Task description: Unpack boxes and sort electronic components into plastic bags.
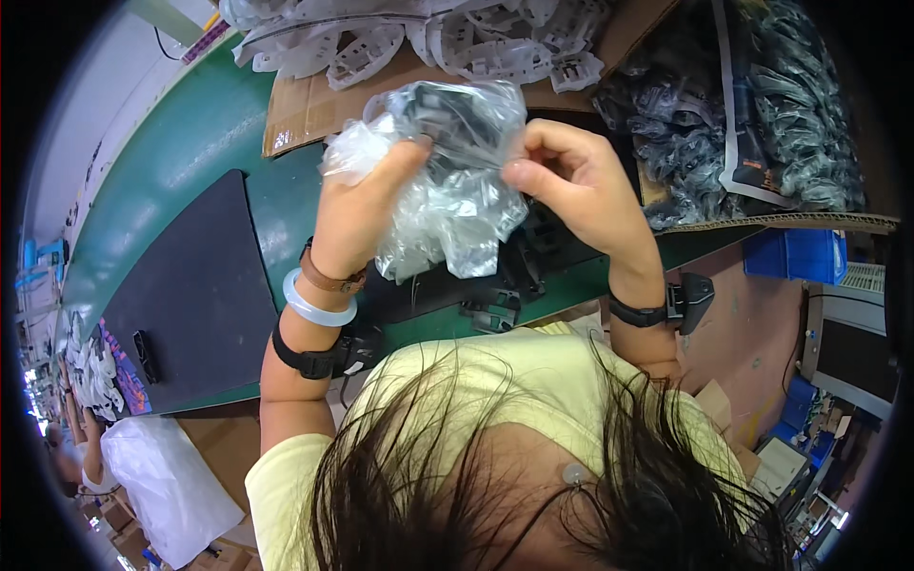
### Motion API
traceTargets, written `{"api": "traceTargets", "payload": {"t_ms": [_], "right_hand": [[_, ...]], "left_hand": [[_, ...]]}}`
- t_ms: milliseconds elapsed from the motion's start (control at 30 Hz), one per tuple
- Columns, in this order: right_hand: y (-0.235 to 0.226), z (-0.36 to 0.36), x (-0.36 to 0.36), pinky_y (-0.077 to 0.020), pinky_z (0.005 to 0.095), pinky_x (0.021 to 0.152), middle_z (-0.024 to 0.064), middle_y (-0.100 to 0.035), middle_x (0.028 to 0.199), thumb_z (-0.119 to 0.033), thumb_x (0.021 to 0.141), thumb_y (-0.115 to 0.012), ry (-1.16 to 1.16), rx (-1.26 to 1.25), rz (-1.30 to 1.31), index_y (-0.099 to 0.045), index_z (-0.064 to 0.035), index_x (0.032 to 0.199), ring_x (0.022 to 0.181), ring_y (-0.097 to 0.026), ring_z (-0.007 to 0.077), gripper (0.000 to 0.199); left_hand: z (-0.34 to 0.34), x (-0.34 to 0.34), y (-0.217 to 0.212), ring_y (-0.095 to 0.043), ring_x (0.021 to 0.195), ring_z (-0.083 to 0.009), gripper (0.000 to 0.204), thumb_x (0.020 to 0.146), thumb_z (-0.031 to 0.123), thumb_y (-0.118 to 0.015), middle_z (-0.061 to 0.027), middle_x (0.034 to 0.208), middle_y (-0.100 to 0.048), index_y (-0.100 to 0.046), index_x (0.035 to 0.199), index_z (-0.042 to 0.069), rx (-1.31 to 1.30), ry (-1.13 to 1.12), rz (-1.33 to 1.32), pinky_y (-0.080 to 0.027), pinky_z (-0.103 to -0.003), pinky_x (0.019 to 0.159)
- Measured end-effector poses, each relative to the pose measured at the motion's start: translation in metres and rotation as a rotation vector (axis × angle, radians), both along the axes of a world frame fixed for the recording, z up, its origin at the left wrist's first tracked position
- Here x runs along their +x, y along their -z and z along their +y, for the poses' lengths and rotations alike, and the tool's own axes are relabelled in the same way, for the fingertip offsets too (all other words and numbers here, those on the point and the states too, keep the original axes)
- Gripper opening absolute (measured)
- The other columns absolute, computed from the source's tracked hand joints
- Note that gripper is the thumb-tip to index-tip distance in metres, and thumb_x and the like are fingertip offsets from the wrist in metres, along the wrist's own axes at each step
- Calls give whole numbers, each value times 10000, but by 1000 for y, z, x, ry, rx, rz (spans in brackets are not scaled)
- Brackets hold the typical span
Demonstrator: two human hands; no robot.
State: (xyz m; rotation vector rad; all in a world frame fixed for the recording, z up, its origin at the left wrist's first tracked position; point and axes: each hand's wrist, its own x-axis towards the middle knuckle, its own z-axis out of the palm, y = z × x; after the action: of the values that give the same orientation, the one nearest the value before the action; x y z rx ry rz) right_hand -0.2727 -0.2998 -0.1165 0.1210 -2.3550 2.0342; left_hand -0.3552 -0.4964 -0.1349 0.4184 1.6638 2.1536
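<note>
My left hand grips a crumpled bunch of clear plastic bags, its thumb lying across the front. My right hand pinches the right edge of the same plastic between thumb and forefinger. Inside the upper part of the plastic a dark part shows through, its exact kind blurred by the film. Both hands are raised over the green workbench. Below the plastic several loose black plastic parts lie on the bench near its front edge.
White plastic housings are heaped on cardboard at the far side. To the right stands a cardboard box filled with bagged dark parts. A black mat lies at left; a blue bin stands beyond the right edge. Another person's arm shows far left.
</note>
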Motion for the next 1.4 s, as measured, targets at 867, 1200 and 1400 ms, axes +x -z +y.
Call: {"api": "traceTargets", "payload": {"t_ms": [867,1200,1400], "right_hand": [[13,5,-9,-236,181,444,-84,-476,587,-114,867,-604,546,-193,184,-580,7,809,515,-329,-16,136],[-18,12,-35,-409,311,901,99,-583,1128,-81,792,-621,-72,544,646,-595,-53,1117,1061,-539,226,327],[-27,11,-23,-469,247,677,52,-635,886,-34,800,-617,65,574,460,-656,-9,917,764,-600,156,126]], "left_hand": [[-4,3,-8,-472,632,-50,149,800,151,-692,34,703,-564,-630,801,16,-111,68,193,-382,-222,579],[4,-6,-25,-516,700,-71,144,794,91,-673,-2,777,-592,-581,879,20,-353,343,469,-422,-223,630],[4,-11,-35,-533,677,-94,167,774,104,-679,-12,734,-591,-582,877,15,-521,296,649,-432,-231,641]]}}
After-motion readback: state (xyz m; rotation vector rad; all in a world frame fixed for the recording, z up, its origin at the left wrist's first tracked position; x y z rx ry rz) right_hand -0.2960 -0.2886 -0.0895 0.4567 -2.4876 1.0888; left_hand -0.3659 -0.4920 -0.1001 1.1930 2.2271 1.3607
